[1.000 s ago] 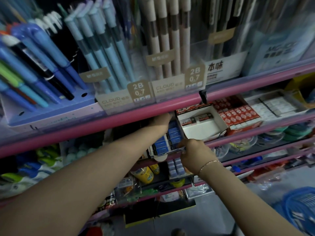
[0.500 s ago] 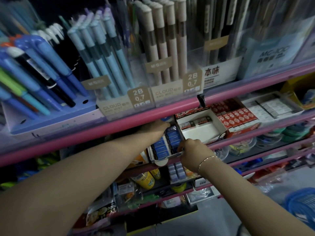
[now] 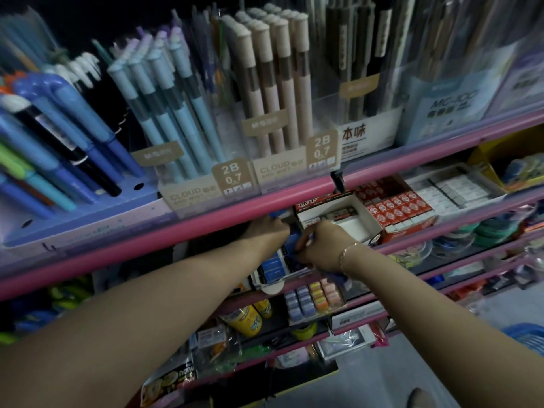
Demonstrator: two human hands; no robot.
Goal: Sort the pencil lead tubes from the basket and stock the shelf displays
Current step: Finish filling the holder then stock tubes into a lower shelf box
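Two hands reach under the pink shelf rail. Right hand pinches small blue lead tubes; left hand grip cannot be told. Tubes look light, stiff, slippery: best pinched by the sides.

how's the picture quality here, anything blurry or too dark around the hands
Head view: dim overall; deep shadow under the pink shelf rail where the left hand reaches; right hand and blue boxes are motion-smeared; wide-angle bending curves the shelves; top-right packaging shows glare.
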